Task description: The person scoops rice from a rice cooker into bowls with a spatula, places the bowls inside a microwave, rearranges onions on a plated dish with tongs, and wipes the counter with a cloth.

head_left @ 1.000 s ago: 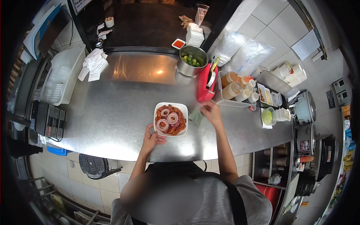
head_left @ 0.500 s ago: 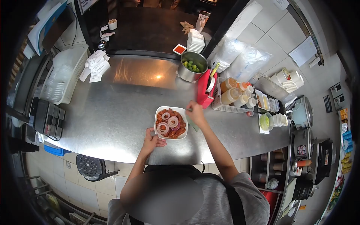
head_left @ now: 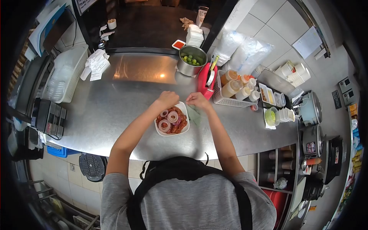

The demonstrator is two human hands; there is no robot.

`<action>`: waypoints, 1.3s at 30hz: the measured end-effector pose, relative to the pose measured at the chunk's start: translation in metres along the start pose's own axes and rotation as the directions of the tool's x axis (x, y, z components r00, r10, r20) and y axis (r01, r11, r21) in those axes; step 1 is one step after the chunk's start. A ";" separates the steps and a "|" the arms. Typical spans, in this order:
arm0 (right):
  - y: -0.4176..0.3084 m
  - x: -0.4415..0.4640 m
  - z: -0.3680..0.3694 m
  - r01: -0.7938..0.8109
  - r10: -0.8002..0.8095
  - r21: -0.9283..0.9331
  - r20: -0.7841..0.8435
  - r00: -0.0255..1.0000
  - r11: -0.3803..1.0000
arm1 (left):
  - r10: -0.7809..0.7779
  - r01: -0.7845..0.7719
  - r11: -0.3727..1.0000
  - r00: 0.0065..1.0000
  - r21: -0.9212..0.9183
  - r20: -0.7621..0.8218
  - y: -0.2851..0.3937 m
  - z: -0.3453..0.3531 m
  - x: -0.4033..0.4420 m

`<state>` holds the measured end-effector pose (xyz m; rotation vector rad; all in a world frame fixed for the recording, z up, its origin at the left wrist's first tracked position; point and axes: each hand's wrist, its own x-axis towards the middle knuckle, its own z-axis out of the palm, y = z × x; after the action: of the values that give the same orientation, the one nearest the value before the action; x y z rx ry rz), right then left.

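Looking down, I see the white bowl [head_left: 185, 128] of red-brown food and onion rings [head_left: 173, 116] on the steel counter [head_left: 115, 107]. At its twelve o'clock is the left hand [head_left: 168, 99], at two the right hand [head_left: 198, 101]; both curl narrow, holding what, I cannot tell. Green cloth [head_left: 194, 115] lies at three.

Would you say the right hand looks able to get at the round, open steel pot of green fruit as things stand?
Probably yes: between the right hand and the steel pot lies only bare metal counter, and the red plastic dispenser stands to one side.
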<state>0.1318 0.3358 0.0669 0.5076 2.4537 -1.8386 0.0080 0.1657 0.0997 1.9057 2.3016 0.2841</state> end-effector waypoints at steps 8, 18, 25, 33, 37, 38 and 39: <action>0.000 -0.051 0.025 -0.076 0.088 0.180 -0.063 0.994 0.981 | -0.064 0.066 0.992 0.998 0.105 -0.029 -0.012 0.007 -0.007; -0.014 -0.054 0.047 0.038 -0.192 -0.431 -0.319 0.928 0.902 | -0.303 0.297 0.953 0.942 -0.064 -0.141 -0.022 0.019 -0.060; -0.017 -0.046 0.049 0.144 -0.325 -0.640 -0.174 0.930 0.755 | -0.360 0.355 0.933 0.925 -0.064 -0.118 -0.019 0.018 -0.063; -0.014 -0.106 -0.036 -0.072 0.078 -0.343 0.006 0.997 0.937 | -0.431 0.406 0.898 0.890 -0.170 -0.149 -0.016 0.019 -0.079; 0.025 -0.121 -0.006 -0.218 0.078 -0.665 -0.234 0.969 0.715 | -0.419 0.375 0.884 0.901 -0.279 -0.115 -0.022 0.018 -0.090; 0.020 -0.123 0.006 -0.337 0.145 -0.686 -0.324 0.935 0.645 | -0.418 0.347 0.848 0.903 -0.400 -0.104 -0.031 0.031 -0.090; 0.051 -0.116 0.012 -0.299 0.050 -0.698 -0.353 0.934 0.650 | -0.403 0.305 0.856 0.900 -0.417 -0.169 -0.034 0.043 -0.091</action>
<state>0.2539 0.3097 0.0413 0.9522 2.9002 -0.5656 0.0023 0.0722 0.0493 1.2858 2.4629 0.8974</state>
